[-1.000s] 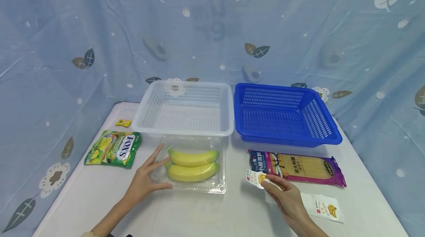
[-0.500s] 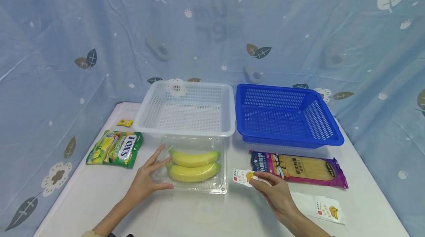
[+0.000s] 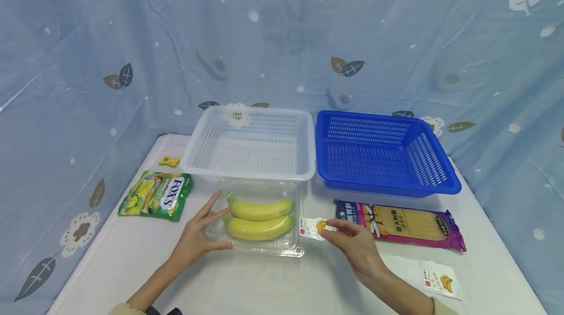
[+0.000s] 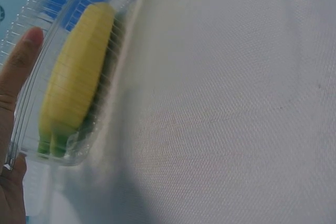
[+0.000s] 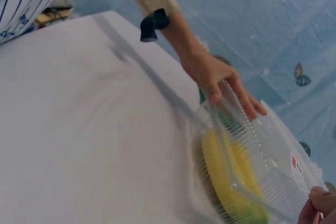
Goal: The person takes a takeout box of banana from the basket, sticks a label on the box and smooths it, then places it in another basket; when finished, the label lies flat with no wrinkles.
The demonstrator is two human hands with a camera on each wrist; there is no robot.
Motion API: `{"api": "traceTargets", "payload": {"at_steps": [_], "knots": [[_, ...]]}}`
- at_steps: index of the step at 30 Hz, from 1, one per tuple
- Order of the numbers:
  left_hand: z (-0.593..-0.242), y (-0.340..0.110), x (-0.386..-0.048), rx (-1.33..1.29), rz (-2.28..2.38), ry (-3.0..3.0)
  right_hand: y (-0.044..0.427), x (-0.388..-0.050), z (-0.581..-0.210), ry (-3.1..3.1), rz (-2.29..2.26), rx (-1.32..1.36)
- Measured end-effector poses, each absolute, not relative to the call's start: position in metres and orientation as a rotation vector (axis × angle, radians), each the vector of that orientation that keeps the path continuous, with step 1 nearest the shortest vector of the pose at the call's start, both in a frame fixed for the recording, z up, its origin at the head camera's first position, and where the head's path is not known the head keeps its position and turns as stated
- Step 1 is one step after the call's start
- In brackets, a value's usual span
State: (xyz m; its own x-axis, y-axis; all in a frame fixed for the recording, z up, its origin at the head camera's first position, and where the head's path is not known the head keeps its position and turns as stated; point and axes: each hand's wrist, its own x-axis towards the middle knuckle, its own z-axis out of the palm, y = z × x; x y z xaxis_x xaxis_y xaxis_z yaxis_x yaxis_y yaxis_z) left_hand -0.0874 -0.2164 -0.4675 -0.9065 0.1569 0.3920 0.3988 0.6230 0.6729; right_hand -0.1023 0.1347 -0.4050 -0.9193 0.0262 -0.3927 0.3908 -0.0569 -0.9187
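A clear plastic box (image 3: 282,251) with its lid down holds two yellow bananas (image 3: 260,228), in the middle of the table. My left hand (image 3: 194,244) rests against the box's left end, fingers spread and straight, thumb at the front. In the left wrist view, the fingers (image 4: 23,59) touch the clear plastic. My right hand (image 3: 357,251) pinches a white label sticker (image 3: 310,228) with a banana picture by its right end. The sticker's left end is at the box's right edge; whether it touches is unclear. A backing strip (image 3: 405,271) with another banana label lies right of that hand.
Behind the box stand a white basket (image 3: 246,174) and a blue basket (image 3: 379,185). A pasta pack (image 3: 405,227) lies in front of the blue one. On the left are a green candy bag (image 3: 156,195) and a small yellow wrapped candy (image 3: 169,161).
My right hand has moved left with the sticker, from beside the pasta pack to the box's right edge. The left hand stays at the box.
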Motion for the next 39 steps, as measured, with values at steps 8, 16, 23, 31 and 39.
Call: {"api": "traceTargets", "payload": {"at_steps": [8,16,23,31,39], "knots": [[-0.468,-0.216,-0.086,-0.451,-1.162,-2.55,0.119,-0.108,-0.404,1.951,-2.074,0.366],[-0.469,-0.216,-0.087,-0.451,-1.171,-2.546,0.102,-0.118,-0.402,2.007,-2.076,0.243],[-0.47,-0.216,-0.087,-0.454,-1.159,-2.543,0.09,-0.126,-0.401,2.056,-2.018,0.173],[-0.468,-0.216,-0.087,-0.463,-1.166,-2.538,0.081,-0.14,-0.395,2.044,-1.945,-0.005],[-0.467,-0.216,-0.088,-0.453,-1.177,-2.552,0.075,-0.161,-0.397,2.055,-1.799,-0.133]]}}
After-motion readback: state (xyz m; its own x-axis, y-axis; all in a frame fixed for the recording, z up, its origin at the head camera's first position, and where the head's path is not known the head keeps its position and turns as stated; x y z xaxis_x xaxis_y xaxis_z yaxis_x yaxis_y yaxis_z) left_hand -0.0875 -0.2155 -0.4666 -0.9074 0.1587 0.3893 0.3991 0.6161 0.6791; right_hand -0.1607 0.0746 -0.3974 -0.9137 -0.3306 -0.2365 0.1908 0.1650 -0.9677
